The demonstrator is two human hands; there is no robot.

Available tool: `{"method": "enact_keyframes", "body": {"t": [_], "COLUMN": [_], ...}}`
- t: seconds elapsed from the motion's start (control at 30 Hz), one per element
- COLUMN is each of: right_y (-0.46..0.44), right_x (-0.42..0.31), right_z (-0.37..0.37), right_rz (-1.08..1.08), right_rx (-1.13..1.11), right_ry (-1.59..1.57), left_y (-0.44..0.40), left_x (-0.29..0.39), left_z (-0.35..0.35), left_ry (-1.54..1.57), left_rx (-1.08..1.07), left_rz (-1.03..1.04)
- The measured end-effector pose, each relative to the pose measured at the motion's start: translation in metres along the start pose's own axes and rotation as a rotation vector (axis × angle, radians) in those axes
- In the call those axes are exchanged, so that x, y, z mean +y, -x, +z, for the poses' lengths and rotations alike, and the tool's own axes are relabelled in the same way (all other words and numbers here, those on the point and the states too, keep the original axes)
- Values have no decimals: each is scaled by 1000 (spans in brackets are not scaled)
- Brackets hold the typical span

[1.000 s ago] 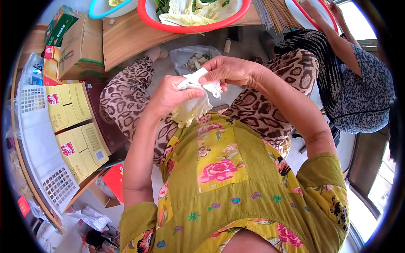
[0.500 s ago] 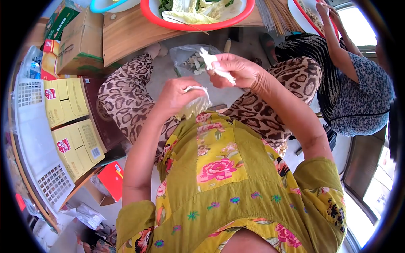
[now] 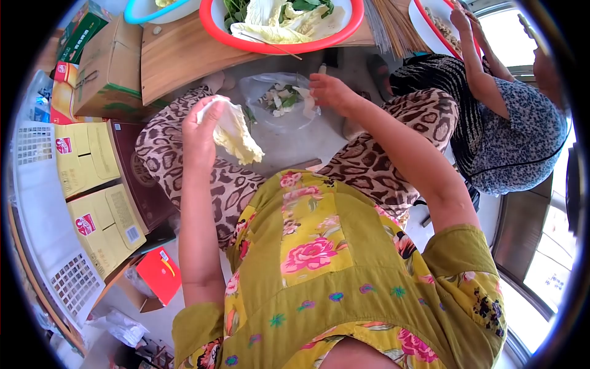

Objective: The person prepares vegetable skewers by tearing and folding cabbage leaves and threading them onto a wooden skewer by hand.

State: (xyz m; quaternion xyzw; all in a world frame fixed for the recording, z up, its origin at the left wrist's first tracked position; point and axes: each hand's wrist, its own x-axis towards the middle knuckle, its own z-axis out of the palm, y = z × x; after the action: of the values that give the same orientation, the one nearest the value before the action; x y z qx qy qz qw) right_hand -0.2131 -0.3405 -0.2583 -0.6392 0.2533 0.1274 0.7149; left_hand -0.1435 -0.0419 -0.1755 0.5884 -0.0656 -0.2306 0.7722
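My left hand (image 3: 200, 130) grips a pale cabbage leaf (image 3: 233, 136) at its white end, and the frilly yellow part hangs down to the right. My right hand (image 3: 335, 93) is stretched forward at the right side of a clear plastic bag (image 3: 255, 92) on the floor. A white leaf piece (image 3: 307, 103) is beside its fingertips; whether they still touch it cannot be made out. Green and white scraps (image 3: 283, 98) lie in the bag. Beyond it, a red-rimmed basin (image 3: 279, 48) holds cabbage leaves and greens.
The basin stands on a wooden board (image 3: 184, 58) beside thin sticks (image 3: 393, 27). Cartons (image 3: 107, 67) and yellow boxes (image 3: 107, 227) are at left, near a white plastic basket (image 3: 46, 203). At right, another person (image 3: 516, 129) reaches into a second red-rimmed basin (image 3: 424, 27).
My hands have moved apart. The left went left and up with the leaf; the right carried the torn white piece forward to the bag. The other person's hands shifted slightly.
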Motion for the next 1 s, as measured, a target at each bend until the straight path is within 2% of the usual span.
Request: {"method": "enact_keyframes", "body": {"t": [0.13,0.2,0.23,0.3,0.33,0.43,0.5,0.57,0.63,0.73,0.83,0.97,1.0], "right_y": [4,11,24,64,76,85,65,20,-20,-101,-126,-134,-135], "right_x": [1,2,-9,-62,-86,-154,-191,-210,-218,-208,-210,-215,-216], "right_z": [-7,-13,-8,13,18,17,11,-6,-13,-28,-5,17,20], "right_rz": [-110,-196,-192,-134,-144,-422,-614,-608,-576,-599,-736,-647,-666], "right_rx": [113,71,70,-84,-87,-47,73,136,269,369,552,540,534], "right_ry": [133,471,480,198,207,351,505,463,496,719,1015,1143,1167], "left_y": [-11,-13,-12,-12,-13,-15,-17,-15,-15,-13,-12,-14,-16], "left_x": [-11,-15,-17,-22,-23,-25,-24,-14,-17,-19,-21,-22,-22], "left_z": [-16,-23,-26,-33,-36,-35,-32,-23,-20,-21,-22,-19,-15], "left_ry": [108,120,120,147,166,251,310,348,354,357,397,371,355], "left_rx": [83,86,90,126,156,229,182,89,132,135,147,82,132], "left_rz": [-20,-18,-20,-35,-45,-32,-40,-79,-111,-128,-144,-130,-150]}}
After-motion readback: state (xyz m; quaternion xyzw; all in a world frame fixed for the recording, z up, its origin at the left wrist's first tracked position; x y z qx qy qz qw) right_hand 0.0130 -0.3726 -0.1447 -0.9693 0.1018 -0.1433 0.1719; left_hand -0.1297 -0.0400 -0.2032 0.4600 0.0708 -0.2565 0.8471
